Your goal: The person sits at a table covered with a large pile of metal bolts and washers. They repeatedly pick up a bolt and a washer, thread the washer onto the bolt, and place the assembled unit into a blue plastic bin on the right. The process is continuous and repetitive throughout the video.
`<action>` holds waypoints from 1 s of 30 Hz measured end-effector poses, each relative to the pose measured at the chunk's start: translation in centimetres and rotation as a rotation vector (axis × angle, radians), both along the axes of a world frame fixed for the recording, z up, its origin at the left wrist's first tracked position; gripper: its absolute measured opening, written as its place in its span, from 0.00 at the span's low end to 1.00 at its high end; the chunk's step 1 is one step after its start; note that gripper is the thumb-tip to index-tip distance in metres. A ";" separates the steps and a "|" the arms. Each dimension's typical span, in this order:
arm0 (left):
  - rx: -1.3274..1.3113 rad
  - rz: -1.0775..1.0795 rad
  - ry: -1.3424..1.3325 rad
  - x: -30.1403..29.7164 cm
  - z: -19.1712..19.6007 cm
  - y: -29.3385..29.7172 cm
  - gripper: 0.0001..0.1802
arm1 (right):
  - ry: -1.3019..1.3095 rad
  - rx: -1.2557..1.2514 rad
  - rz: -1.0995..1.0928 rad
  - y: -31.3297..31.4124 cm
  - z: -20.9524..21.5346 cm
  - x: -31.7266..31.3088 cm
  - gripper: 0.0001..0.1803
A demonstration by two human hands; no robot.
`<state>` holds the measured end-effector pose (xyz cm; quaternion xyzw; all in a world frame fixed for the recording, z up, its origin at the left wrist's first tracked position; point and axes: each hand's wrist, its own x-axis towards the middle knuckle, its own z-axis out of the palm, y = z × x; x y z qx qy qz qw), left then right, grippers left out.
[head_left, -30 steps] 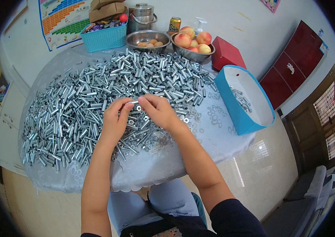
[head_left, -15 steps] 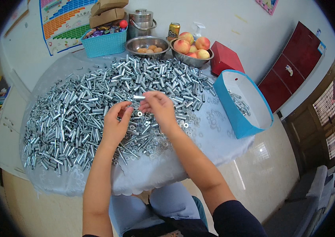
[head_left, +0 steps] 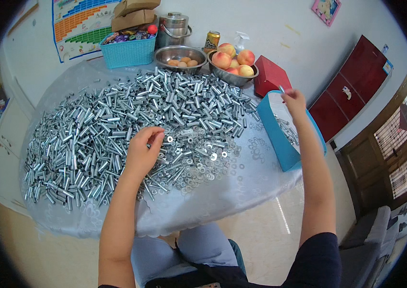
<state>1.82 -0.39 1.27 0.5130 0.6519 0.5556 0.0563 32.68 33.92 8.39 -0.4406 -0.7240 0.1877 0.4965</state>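
Observation:
My right hand (head_left: 294,103) is above the blue box (head_left: 280,139) at the right, pinching a small metal anchor bolt (head_left: 281,89) at its fingertips. Inside the box lie several similar silvery bolts (head_left: 288,129), partly hidden by my forearm. My left hand (head_left: 145,146) hovers at the middle of a wide heap of metal sleeves (head_left: 102,125), its thumb and fingers curled together. Whether anything is between them cannot be made out. Beside it are loose washers (head_left: 196,165) and a cluster of thin bolts (head_left: 172,173).
Along the back stand a turquoise basket (head_left: 129,54) of packets, a lidded steel pot (head_left: 173,31), a bowl (head_left: 165,53) of eggs, a can (head_left: 211,41), a bowl (head_left: 234,77) of peaches and a red box (head_left: 270,77). A pale cloth (head_left: 222,197) covers the table.
My right hand has gone from the heap's middle to above the blue box, carrying the anchor bolt. My left hand has stayed nearly in place over the heap.

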 end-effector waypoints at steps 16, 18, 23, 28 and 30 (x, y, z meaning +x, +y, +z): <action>-0.006 0.012 -0.022 -0.2 -0.2 0.1 0.09 | -0.231 -0.308 -0.369 4.5 -5.3 9.6 0.14; 0.002 0.013 -0.006 -0.2 -0.2 0.3 0.09 | -0.096 -0.130 -0.345 4.7 -4.1 9.0 0.14; -0.033 0.064 0.085 -0.7 -0.7 0.0 0.09 | 0.073 0.290 0.040 -4.6 0.6 -3.2 0.08; -0.108 0.092 0.225 -0.8 -0.9 -0.3 0.09 | -0.161 0.342 0.540 -16.6 -1.4 -11.3 0.07; -0.139 0.082 0.245 -0.7 -0.9 0.1 0.09 | -0.133 0.435 0.621 -19.0 -2.5 -13.2 0.05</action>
